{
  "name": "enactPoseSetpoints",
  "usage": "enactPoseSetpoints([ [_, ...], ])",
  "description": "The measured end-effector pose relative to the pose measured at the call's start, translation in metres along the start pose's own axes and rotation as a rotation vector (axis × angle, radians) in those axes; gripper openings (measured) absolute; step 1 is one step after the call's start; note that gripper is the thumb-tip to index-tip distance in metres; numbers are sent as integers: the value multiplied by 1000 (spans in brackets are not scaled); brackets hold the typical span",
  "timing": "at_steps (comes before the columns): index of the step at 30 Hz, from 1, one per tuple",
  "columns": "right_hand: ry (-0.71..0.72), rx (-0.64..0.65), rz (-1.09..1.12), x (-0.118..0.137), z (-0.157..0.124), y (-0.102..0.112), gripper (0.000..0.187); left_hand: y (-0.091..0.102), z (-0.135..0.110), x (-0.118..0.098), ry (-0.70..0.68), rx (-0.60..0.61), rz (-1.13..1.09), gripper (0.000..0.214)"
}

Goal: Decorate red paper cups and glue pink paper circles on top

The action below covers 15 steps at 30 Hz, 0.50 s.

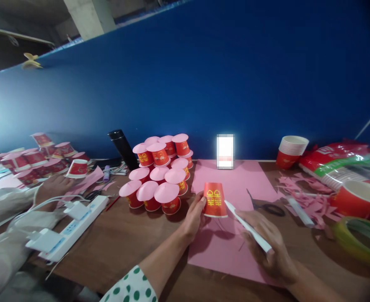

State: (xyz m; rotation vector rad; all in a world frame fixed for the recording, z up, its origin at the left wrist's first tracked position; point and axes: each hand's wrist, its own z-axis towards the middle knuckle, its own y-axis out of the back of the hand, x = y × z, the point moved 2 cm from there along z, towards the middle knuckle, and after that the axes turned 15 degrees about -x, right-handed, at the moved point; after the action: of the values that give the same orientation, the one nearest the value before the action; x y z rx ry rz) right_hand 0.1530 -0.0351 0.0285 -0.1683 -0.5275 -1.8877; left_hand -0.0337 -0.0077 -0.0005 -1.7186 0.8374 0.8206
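Observation:
My left hand (193, 218) grips a red paper cup (214, 200) by its left side. The cup is upside down, rim at the bottom, with yellow characters facing me. In my right hand (272, 243) is a slim white pen (250, 230), its pointed tip close to the cup's right side; whether it touches I cannot tell. Beneath both hands lies a pink paper sheet (214, 258), with more pink paper (241, 180) behind the cup. To the left stand several stacked red cups (169, 205) topped with round pink paper discs (166, 193).
A lit phone (225, 153) leans against the blue partition (203, 84). Right: scissors (271, 208), a glue tube (301, 213), paper scraps (316, 201), nested cups (287, 159), a tape roll (360, 239). Left: a power strip (87, 216), a black flask (123, 149), another person's hand (53, 188).

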Motion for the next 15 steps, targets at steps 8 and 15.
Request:
enactPoseSetpoints([
  [8,1,19,28,-2,-2,-1,37,-2,3,0,-49,13,-72,44],
  [15,10,21,12,-3,-3,-1,39,1,3,-3,-214,-8,39,45],
])
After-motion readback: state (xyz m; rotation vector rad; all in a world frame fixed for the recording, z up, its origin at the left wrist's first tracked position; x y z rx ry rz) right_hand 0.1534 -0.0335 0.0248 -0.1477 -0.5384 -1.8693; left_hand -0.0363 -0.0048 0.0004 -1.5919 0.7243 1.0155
